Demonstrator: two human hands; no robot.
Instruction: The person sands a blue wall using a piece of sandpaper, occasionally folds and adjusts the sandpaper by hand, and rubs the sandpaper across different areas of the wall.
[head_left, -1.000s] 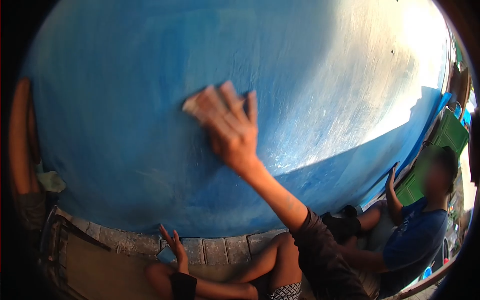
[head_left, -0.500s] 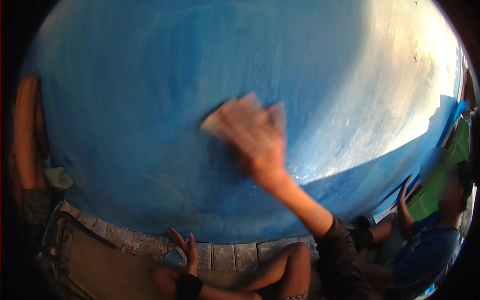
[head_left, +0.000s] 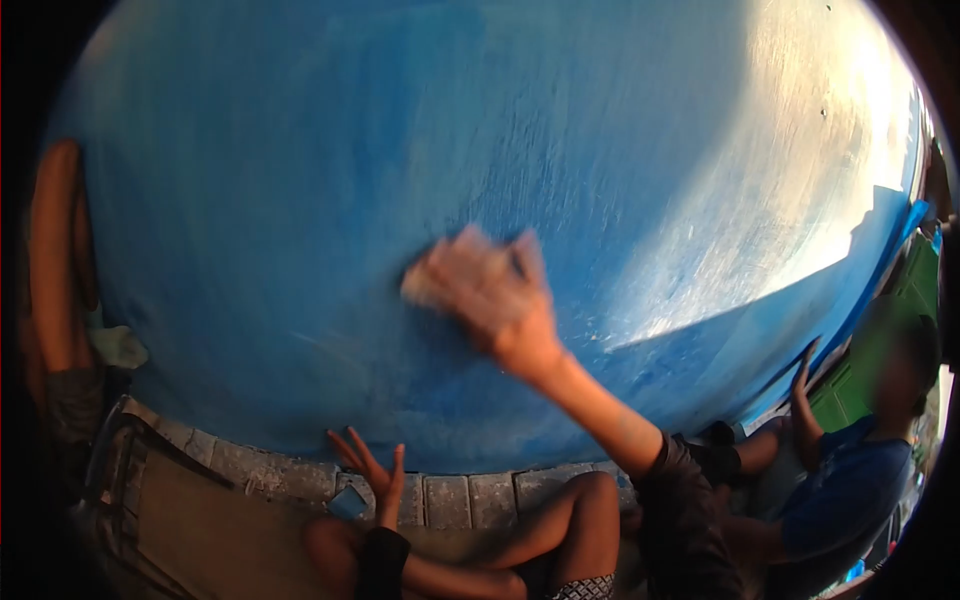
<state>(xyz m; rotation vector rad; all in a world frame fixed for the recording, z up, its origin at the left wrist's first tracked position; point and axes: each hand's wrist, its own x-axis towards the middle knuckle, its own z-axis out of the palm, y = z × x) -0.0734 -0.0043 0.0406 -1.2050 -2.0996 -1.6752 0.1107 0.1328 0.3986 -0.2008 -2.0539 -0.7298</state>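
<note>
My right hand (head_left: 490, 295) presses against a large blue painted surface (head_left: 300, 180), its fingers closed over a flat beige pad (head_left: 417, 285) whose left edge shows. Motion blur hides what the pad is made of. Dark streaks mark the paint just above the fingers. Lower down, my left hand (head_left: 375, 475) is open and holds nothing, its fingers spread at the bottom edge of the surface; contact is unclear. Close beside it on the paving lies a small blue-grey square piece (head_left: 347, 503).
Grey paving blocks (head_left: 447, 500) line the foot of the surface. At left are a dark metal frame (head_left: 125, 430), another person's leg (head_left: 62, 260) and a pale cloth (head_left: 120, 346). A person in a blue shirt (head_left: 850, 480) sits at right, one hand raised near the surface.
My right hand has slid down and slightly left with the pad, and streaks now show above it. My left hand has tilted left with its fingers spread wider.
</note>
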